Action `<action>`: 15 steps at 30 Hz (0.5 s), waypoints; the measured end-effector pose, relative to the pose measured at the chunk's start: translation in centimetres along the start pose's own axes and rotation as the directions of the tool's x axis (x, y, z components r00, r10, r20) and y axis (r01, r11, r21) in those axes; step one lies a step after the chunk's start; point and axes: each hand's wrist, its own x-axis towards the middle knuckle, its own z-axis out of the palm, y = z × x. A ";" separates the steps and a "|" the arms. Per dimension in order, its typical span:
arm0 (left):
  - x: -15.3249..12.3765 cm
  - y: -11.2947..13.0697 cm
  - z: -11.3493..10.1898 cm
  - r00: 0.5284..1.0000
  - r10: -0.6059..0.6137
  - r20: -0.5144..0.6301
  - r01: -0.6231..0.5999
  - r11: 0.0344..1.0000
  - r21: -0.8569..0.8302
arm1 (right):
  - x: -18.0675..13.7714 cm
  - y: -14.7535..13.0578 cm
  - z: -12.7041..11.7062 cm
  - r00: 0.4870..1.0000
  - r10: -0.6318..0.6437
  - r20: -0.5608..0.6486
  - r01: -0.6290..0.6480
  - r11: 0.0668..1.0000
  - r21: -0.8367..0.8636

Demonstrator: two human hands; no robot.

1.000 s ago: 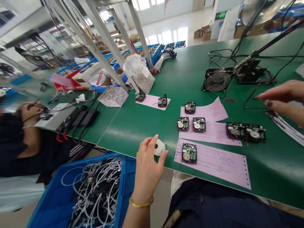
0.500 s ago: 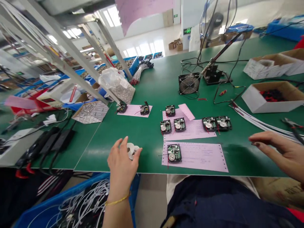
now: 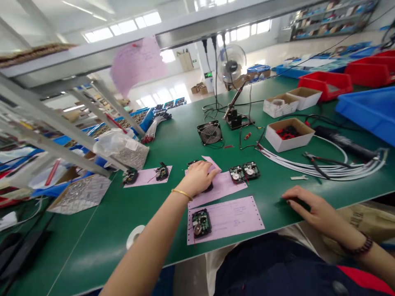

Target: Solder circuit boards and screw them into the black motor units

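Observation:
My left hand (image 3: 200, 177) reaches over the small black-framed circuit modules on a pink sheet (image 3: 222, 187), hiding most of them. Its thumb stands apart from the fingers, which curve downward; no held thing shows. A dark module edge (image 3: 210, 187) peeks out beneath the palm. My right hand (image 3: 305, 204) lies low over the green table with fingers apart and nothing in it. Between the arms, a single circuit module (image 3: 201, 223) rests on the nearer pink sheet (image 3: 234, 218). Two more modules (image 3: 244, 172) sit side by side to the right.
A white tape roll (image 3: 133, 236) lies beside my left forearm. Farther left are modules on another sheet (image 3: 145, 177). A small fan (image 3: 210, 133) stands at the back. Pliers (image 3: 316, 162), white tubing (image 3: 286, 163) and a box of red and black parts (image 3: 288, 142) are at right.
My left hand has left the white tape roll and moved right and forward over the modules. My right hand has come down closer to the table. The camera view has shifted.

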 end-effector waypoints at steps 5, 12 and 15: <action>4.6 2.2 2.5 0.988 0.150 0.039 -0.148 0.988 -0.035 | -1.9 0.0 -1.2 0.991 0.049 -0.125 -0.047 0.999 0.021; 6.9 3.1 3.8 0.943 0.309 0.120 -0.313 0.950 0.010 | -2.4 3.2 -7.6 0.910 0.087 -0.404 -0.137 0.986 -0.096; 4.1 2.8 3.4 0.924 0.358 0.131 -0.367 0.929 0.051 | -0.5 5.4 -12.1 0.864 0.196 -0.463 -0.323 0.923 -0.212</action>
